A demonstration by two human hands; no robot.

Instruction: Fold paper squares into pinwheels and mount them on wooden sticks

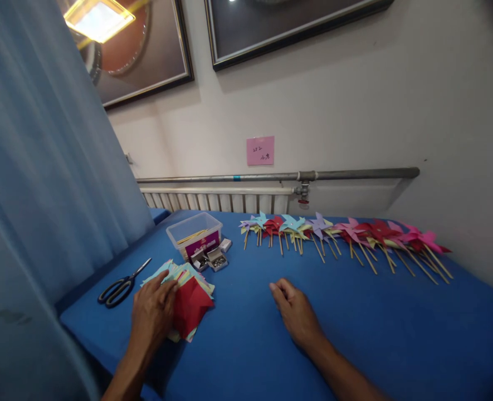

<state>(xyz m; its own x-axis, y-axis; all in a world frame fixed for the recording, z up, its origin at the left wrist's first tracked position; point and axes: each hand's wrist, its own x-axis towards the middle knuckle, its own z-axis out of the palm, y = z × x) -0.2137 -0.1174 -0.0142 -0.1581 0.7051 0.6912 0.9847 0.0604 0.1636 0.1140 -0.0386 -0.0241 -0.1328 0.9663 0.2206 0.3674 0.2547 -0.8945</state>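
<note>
My left hand point(154, 306) rests on a pile of coloured paper squares point(200, 279), its thumb and index finger extended over the sheets. A red paper square point(191, 306) lies on top, beside the thumb. My right hand point(294, 312) is curled into a loose fist on the blue cover, apart from everything else, and nothing shows in its fingers. Left of the pile, scissors point(123, 287) with dark handles lie with their blades together. Two small open boxes of metal pins point(216, 259) sit just behind the paper.
A clear plastic tub point(194, 234) holds thin wooden sticks, with a small closed box point(225, 245) beside it. A row of paper pinwheels point(319, 225) on sticks lies along the back of the blue-covered table point(246, 345). A blue curtain point(41, 167) hangs at left; a pipe point(355, 174) runs along the wall.
</note>
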